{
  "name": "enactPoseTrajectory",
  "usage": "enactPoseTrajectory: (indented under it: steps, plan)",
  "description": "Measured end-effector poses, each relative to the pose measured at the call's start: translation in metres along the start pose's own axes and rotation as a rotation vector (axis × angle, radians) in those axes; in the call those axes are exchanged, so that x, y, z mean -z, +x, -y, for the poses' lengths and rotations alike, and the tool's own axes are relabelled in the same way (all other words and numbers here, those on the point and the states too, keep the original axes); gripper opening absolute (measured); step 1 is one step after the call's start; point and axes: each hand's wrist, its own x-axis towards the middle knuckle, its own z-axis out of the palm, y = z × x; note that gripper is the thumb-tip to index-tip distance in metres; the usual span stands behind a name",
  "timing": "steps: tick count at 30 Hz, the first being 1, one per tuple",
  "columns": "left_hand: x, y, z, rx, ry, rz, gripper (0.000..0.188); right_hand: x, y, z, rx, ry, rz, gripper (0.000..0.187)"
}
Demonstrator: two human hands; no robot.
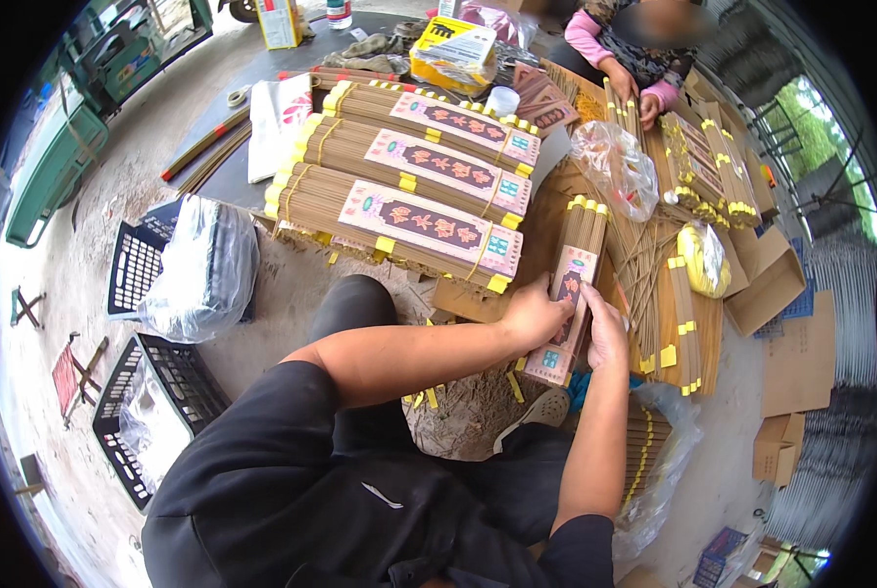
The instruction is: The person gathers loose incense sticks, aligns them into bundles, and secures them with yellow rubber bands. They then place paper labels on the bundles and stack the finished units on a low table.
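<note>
Between my hands is a bundle of incense sticks (583, 233), brown with yellow paper bands, a pink printed label lying along its lower part. My left hand (536, 316) grips its left side, thumb on the label. On the opposite side my right hand (605, 328) is closed around the edge, its thumb also over the label. Left of it, a large stack of labelled incense bundles (301, 191) rises on the table, tied with thin bands. Loose incense sticks (644, 274) lie to the right, beside a banded bundle (685, 323).
Across the table a person in pink sleeves (587, 37) handles sticks. A clear plastic bag (615, 169), a yellow bag (703, 260) and a yellow box (453, 51) rest on the tabletops. Black crates (154, 392) stand at left, cardboard boxes (764, 279) at right.
</note>
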Motion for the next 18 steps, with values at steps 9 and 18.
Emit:
enactPoseTrajectory:
  steps: [9, 18]
  plan:
    - [-0.006, -0.005, 0.017, -0.242, 0.063, -0.006, 0.078, 0.002, -0.015, 0.000, 0.111, 0.085, -0.137, 0.038]
    - [0.015, -0.042, -0.009, -0.543, -0.068, 0.011, 0.085, -0.015, -0.064, 0.031, 0.211, 0.418, 0.197, 0.053]
